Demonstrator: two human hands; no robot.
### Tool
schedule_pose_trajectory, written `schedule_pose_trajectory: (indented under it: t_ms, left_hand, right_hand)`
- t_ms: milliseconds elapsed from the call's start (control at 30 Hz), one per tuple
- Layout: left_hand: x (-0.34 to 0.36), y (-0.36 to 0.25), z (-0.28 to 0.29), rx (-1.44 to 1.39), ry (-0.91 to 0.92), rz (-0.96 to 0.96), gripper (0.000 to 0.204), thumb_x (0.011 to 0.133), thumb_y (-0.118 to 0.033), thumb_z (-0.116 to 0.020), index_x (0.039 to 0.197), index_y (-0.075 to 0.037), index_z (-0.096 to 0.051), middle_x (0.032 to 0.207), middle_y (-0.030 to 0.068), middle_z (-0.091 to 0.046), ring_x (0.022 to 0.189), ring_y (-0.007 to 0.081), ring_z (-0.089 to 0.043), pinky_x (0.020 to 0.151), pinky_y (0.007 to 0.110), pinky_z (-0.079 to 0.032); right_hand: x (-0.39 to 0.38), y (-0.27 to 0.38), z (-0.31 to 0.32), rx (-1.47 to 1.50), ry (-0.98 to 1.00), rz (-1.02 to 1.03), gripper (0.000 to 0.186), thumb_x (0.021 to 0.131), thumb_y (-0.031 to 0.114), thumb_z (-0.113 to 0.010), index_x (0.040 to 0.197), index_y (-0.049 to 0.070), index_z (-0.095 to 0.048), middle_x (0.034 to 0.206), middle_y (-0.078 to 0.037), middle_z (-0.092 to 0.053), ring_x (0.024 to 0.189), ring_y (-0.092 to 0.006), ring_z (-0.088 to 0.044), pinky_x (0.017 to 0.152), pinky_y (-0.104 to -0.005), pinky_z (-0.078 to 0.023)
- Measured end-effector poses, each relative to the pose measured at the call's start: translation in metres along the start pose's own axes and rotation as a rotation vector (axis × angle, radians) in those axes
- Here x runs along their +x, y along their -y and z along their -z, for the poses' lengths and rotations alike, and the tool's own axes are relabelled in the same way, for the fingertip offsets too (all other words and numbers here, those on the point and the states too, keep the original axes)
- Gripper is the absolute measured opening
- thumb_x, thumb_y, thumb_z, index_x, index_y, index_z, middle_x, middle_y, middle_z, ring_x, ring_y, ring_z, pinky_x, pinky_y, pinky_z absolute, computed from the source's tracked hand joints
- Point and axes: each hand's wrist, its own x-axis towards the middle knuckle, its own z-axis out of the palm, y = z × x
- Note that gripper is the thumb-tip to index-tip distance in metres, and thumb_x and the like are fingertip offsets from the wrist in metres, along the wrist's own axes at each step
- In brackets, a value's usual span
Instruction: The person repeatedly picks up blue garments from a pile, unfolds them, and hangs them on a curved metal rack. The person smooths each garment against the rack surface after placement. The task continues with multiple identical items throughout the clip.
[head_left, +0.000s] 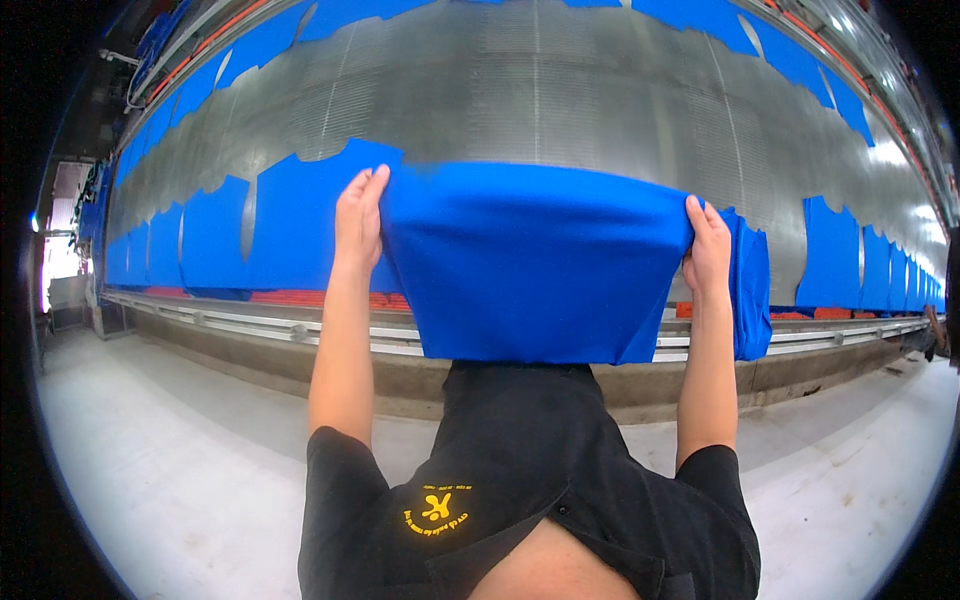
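A blue cloth piece [540, 260] is stretched between my two hands in front of my body, over the near edge of a long grey table. My left hand [360, 220] pinches its upper left corner, thumb against fingers. At the upper right corner my right hand [707, 240] grips the cloth the same way. The cloth sags a little between them, and its lower edge hangs at my waist. Beside my right wrist, more blue fabric [750, 285] hangs in folds over the table's edge.
Flat blue cut pieces [300, 215] lie along the near side of the grey table [540, 100], with more [860, 250] to the right. Another row [400, 8] lines the far side. A metal rail [260, 322] runs along the front, above a pale floor [180, 420].
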Motion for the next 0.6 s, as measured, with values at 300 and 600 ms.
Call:
schedule_pose_trajectory:
  t_ms: [300,600]
  left_hand:
    - [0.074,0.05,-0.01,0.13,-0.073,-0.127,0.022,0.103,-0.023,-0.061,0.096,-0.004,-0.069,0.088,-0.0008,-0.068,0.079,0.0065,-0.056,0.073,0.024,-0.045]
    - [0.101,0.152,0.017,0.384,-0.166,0.075,0.033,0.101,-0.03,-0.064,0.093,0.001,-0.071,0.082,-0.0008,-0.066,0.074,0.0076,-0.053,0.067,0.027,-0.044]
  right_hand:
    - [0.075,-0.04,-0.01,-0.115,-0.063,0.106,0.017,0.099,0.02,-0.068,0.101,0.003,-0.07,0.09,0.0,-0.068,0.079,-0.0066,-0.058,0.072,-0.024,-0.048]
    - [0.086,-0.121,0.019,-0.278,-0.12,-0.146,0.024,0.1,0.023,-0.067,0.105,0.0,-0.068,0.095,-0.004,-0.071,0.083,-0.0103,-0.063,0.078,-0.026,-0.05]
